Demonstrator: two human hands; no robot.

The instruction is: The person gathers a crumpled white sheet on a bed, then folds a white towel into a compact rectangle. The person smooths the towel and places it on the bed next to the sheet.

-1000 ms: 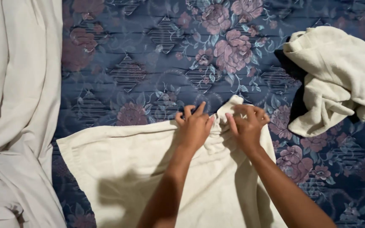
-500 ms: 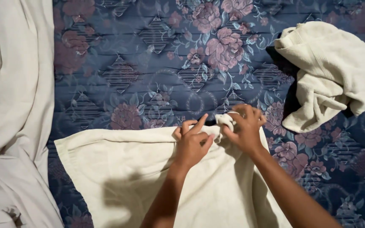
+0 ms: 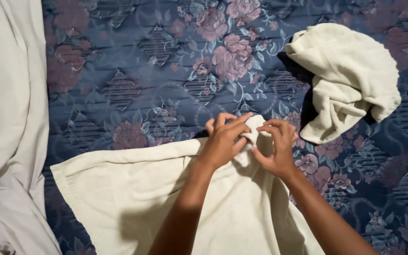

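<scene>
Cream terry cotton towel (image 3: 166, 198), flat and rectangular, spread across the near middle of the scene on a dark blue quilted mattress with a pink rose print (image 3: 133, 71); long edge running from the near left up to a bunched far corner at centre. Left hand (image 3: 224, 138) curled over that far corner, fingers bent and closed narrowly on a small fold of the cream cloth. Right hand (image 3: 276, 146) just beside it on the right, thumb and fingertips pinched shut on the same gathered corner, the two hands nearly touching. Both forearms reaching in from the near edge, lying over the towel and casting a shadow on it. Second cream terry towel (image 3: 350, 80), crumpled into a loose heap, resting at the far right, apart from the hands, with a dark shadowed gap beneath its left side. Pale off-white bedsheet (image 3: 5, 123), wrinkled, draped down the whole left side, its edge close to the spread towel's near left corner.
</scene>
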